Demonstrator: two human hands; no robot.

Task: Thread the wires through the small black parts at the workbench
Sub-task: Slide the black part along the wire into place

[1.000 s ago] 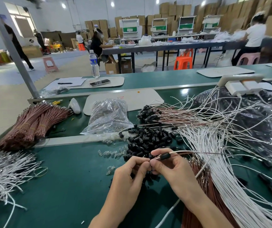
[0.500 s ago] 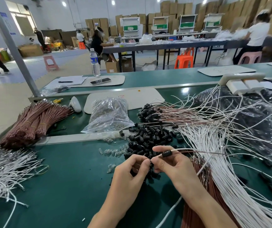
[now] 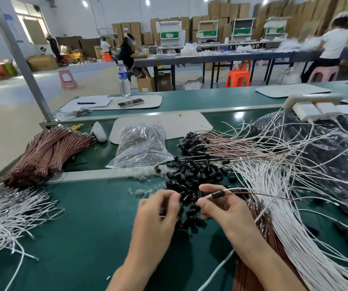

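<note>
White wire heap, far left [image 3: 5, 215]: loose strands on the green surface [image 3: 80, 238], clear of both hands.
Brown wire bundles [image 3: 49, 152]: banded, lying beyond the metal rail, untouched.
Clear bag [image 3: 141, 145]: closed, resting behind the pile of black parts.
Black parts pile [image 3: 192, 175]: loose sleeves heaped on the surface just beyond and between the hands.
Left hand [image 3: 158, 211]: fingers curled shut on a loose black part [image 3: 162, 211]. Change: half a second ago these fingertips were touching the right hand at the wire tips; the hand has now drawn back to the left, apart from the right hand, with the part in its grip.
Right hand [image 3: 221, 208]: thumb and forefinger pinched shut on the wire pair [image 3: 252, 191], a white and a brown strand, just short of their tips.
Threaded black part [image 3: 218, 194]: already seated on the wire pair, beside the right thumb; position unchanged.
Wire run: trails right from the right hand across the white wire fan [image 3: 295, 206] and the brown wires beneath it.
Task status (judgement): one part is on; the left hand appears to be readying the next part. It must be turned bore-first to the wire tips.
Risk (judgement): the thin tips may splay and miss the bore.
</note>
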